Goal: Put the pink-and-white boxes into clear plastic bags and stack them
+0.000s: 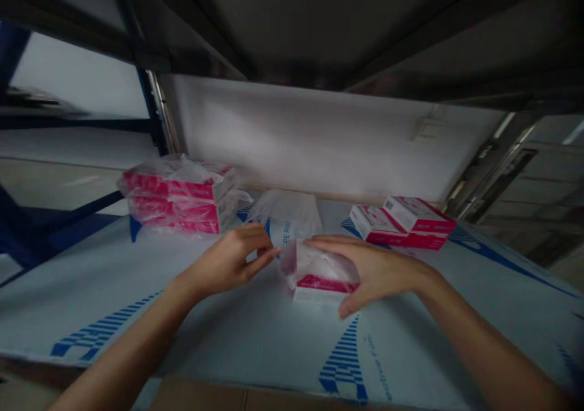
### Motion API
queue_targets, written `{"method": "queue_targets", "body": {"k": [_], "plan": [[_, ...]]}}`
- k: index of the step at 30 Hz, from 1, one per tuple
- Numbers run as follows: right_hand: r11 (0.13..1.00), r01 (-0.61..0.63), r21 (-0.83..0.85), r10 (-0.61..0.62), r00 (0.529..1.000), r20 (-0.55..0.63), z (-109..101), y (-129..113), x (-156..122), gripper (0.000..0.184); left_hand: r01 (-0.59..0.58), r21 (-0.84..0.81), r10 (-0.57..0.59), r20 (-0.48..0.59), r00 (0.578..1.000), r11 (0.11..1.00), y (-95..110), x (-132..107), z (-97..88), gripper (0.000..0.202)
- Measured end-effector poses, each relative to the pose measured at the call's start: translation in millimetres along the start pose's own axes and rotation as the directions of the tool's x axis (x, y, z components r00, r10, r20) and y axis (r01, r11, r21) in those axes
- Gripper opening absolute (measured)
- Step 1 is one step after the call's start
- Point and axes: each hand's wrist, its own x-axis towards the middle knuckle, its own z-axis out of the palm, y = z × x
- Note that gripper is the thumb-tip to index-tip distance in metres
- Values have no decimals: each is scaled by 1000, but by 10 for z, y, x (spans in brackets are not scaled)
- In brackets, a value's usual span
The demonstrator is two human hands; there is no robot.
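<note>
In front of me a pink-and-white box (325,284) rests on the film-covered shelf, wrapped in a clear plastic bag (288,266). My right hand (371,265) is curved round the box, fingers over its far top edge and thumb by its near right corner. At the box's left, my left hand (244,256) is closed, with thumb and forefinger pinched at the loose edge of the bag. Blur hides exactly how much film lies between those fingertips.
Bagged pink-and-white boxes (194,207) are stacked at the back left. Unbagged boxes (417,215) lie at the back right, one atop others. Flat clear bags (292,210) lie behind my hands. A dark upper shelf (292,28) hangs low overhead; metal posts (164,110) flank the space.
</note>
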Motion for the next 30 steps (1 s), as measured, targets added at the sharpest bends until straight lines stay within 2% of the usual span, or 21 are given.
{"method": "queue_targets", "body": {"k": [2, 4, 6, 8, 12, 15, 17, 20, 23, 25, 27, 30], "plan": [[997, 14, -81, -13, 1000, 14, 85, -76, 52, 110, -23, 97, 36, -137, 990, 995, -151, -114, -66, 18], [991, 16, -132, -14, 1000, 11, 116, -121, 113, 113, -13, 210, 71, -273, 959, 978, -335, -257, -158, 13], [985, 55, -165, -51, 998, 28, 67, -185, 193, 114, 57, 333, 81, -387, 918, 941, -517, -411, -266, 10], [974, 129, -188, -124, 992, 36, -53, -299, 302, 112, 185, 430, 55, -488, 871, 884, -672, -547, -366, 16], [931, 292, -217, -298, 955, 7, -393, -651, 653, 108, 471, 420, -65, -689, 722, 775, -885, -702, -483, 31], [891, 392, -230, -409, 912, -26, -579, -923, 1021, 109, 586, 326, -135, -783, 608, 742, -995, -765, -520, 36], [863, 457, -218, -468, 884, 2, -599, -1090, 1286, 112, 623, 236, -180, -829, 529, 746, -1058, -813, -543, 35], [822, 545, -166, -533, 838, 117, -443, -1330, 1667, 116, 630, 59, -265, -874, 407, 774, -1136, -894, -576, 30], [814, 567, -125, -524, 810, 263, -126, -1547, 2012, 120, 605, -216, -435, -867, 242, 767, -1189, -1003, -615, 25], [813, 564, -141, -487, 793, 365, 117, -1665, 2232, 120, 577, -372, -549, -819, 164, 727, -1208, -1120, -653, 23], [807, 565, -172, -445, 774, 450, 347, -1756, 2446, 120, 562, -452, -623, -768, 148, 692, -1215, -1283, -706, 24], [781, 589, -205, -406, 729, 551, 622, -1844, 2736, 121, 544, -529, -713, -671, 202, 651, -1204, -1573, -797, 29]]}}
